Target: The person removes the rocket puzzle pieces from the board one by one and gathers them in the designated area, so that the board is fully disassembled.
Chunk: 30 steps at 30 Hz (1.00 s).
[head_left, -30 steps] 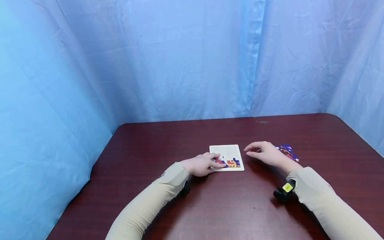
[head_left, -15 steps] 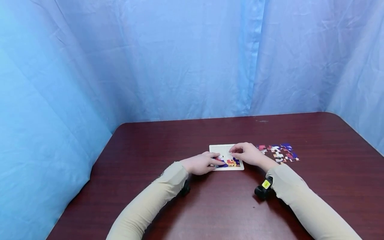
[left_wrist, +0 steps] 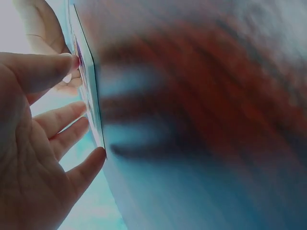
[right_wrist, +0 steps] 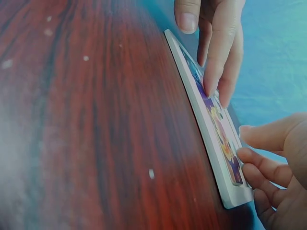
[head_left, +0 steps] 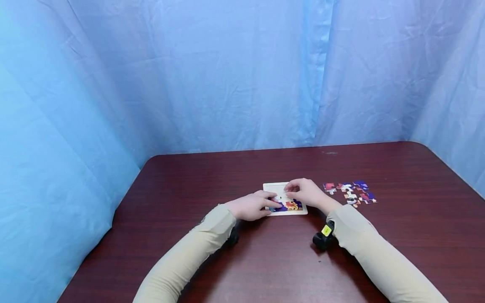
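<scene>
A small white-framed jigsaw tray (head_left: 286, 213) lies on the table, with colourful pieces (head_left: 292, 205) along its near side. My left hand (head_left: 251, 206) rests at the tray's left, its fingers spread over frame and pieces. Those fingers are fairly straight in the left wrist view. Above the tray's right half, my right hand (head_left: 307, 194) has thumb and curled fingers close together, pinching what seems a small puzzle piece, mostly hidden by the fingertips. In the right wrist view, the right thumb and fingers (right_wrist: 268, 165) are beside the tray's near right part.
Several loose puzzle pieces (head_left: 351, 197) lie to the right of the tray, some overlapping or close together. The dark red wooden table (head_left: 212, 176) ends at a blue curtain (head_left: 235, 84) behind and at the sides.
My right hand has moved left from beside the loose pieces to over the tray, uncovering more of those pieces. The left hand has stayed on the tray.
</scene>
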{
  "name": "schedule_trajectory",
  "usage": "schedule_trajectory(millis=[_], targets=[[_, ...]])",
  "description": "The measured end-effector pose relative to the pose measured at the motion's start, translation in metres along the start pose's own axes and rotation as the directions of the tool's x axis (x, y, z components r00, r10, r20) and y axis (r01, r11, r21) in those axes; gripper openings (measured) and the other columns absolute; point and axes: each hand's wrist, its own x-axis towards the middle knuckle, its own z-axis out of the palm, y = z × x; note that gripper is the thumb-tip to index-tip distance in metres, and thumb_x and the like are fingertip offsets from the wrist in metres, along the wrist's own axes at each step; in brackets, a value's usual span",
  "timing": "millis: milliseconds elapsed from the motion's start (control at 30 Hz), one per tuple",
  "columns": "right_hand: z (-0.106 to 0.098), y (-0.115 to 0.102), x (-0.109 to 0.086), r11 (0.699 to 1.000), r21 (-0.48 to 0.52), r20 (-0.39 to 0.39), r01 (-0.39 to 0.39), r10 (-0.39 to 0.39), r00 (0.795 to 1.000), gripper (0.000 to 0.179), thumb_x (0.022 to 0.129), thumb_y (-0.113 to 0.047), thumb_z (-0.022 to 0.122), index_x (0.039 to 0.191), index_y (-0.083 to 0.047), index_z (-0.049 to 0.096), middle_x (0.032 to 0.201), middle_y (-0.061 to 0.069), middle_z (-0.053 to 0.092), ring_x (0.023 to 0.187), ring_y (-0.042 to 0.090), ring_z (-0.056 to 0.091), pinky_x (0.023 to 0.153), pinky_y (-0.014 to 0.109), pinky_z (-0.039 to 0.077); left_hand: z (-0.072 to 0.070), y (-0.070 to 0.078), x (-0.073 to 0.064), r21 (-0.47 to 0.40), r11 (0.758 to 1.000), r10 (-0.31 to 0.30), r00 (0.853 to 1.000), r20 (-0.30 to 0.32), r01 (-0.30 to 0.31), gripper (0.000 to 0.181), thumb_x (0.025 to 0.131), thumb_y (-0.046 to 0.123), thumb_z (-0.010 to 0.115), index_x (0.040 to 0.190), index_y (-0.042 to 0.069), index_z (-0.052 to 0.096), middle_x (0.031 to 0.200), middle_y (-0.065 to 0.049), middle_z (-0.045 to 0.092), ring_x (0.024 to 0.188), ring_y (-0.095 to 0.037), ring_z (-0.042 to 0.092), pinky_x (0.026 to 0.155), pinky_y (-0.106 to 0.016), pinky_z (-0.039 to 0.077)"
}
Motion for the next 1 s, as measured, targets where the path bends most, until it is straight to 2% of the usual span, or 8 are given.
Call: schedule_trajectory(millis=[233, 400, 567, 733, 1000], targets=[[0.001, -0.003, 0.003, 0.999, 0.015, 0.033, -0.032, 0.032, 0.999, 0.016, 0.087, -0.013, 0.065, 0.099, -0.003, 0.070, 0.089, 0.008, 0.068, 0.079, 0.017, 0.057, 0.076, 0.034, 0.048, -0.001, -0.004, -0.008, 0.013, 0.998, -0.060, 0.998, 0.028, 0.060, 0.041, 0.098, 0.024, 0.052, 0.139, 0.029, 0.050, 0.155, -0.011, 0.027, 0.142, -0.025, 0.026, 0.114, -0.036, 0.026], [0.004, -0.004, 0.004, 0.998, 0.017, 0.051, -0.056, 0.055, 0.997, 0.018, 0.087, -0.016, 0.067, 0.101, -0.004, 0.070, 0.089, 0.007, 0.066, 0.079, 0.017, 0.056, 0.075, 0.033, 0.047, -0.001, -0.008, -0.015, 0.023, 0.997, -0.070, 0.996, 0.051, 0.069, 0.045, 0.097, 0.023, 0.054, 0.140, 0.032, 0.047, 0.156, -0.011, 0.025, 0.141, -0.025, 0.027, 0.112, -0.035, 0.028], [0.005, -0.006, 0.005, 0.999, 0.008, 0.043, -0.041, 0.040, 0.998, 0.023, 0.084, -0.019, 0.070, 0.102, -0.005, 0.069, 0.086, 0.005, 0.064, 0.077, 0.016, 0.053, 0.073, 0.031, 0.046, -0.002, -0.009, -0.019, 0.012, 0.998, -0.065, 0.995, 0.078, 0.064, 0.047, 0.096, 0.024, 0.055, 0.141, 0.032, 0.046, 0.157, -0.009, 0.022, 0.140, -0.023, 0.027, 0.111, -0.034, 0.029], [0.008, -0.009, 0.005, 0.999, -0.045, 0.024, 0.003, -0.002, 1.000, 0.025, 0.082, -0.021, 0.073, 0.102, -0.006, 0.070, 0.091, 0.006, 0.065, 0.081, 0.018, 0.055, 0.077, 0.036, 0.048, -0.003, -0.010, -0.022, 0.009, 0.998, -0.071, 0.993, 0.099, 0.070, 0.048, 0.095, 0.024, 0.056, 0.141, 0.032, 0.045, 0.157, -0.010, 0.021, 0.142, -0.024, 0.024, 0.112, -0.038, 0.028], [0.015, -0.016, 0.007, 0.983, -0.128, 0.034, 0.132, -0.129, 0.991, 0.031, 0.081, -0.025, 0.075, 0.103, -0.004, 0.071, 0.097, 0.010, 0.064, 0.087, 0.023, 0.057, 0.083, 0.043, 0.047, -0.002, -0.013, -0.026, 0.000, 0.994, -0.104, 0.989, 0.106, 0.105, 0.050, 0.094, 0.023, 0.058, 0.140, 0.037, 0.045, 0.158, -0.011, 0.016, 0.143, -0.027, 0.019, 0.113, -0.044, 0.025]])
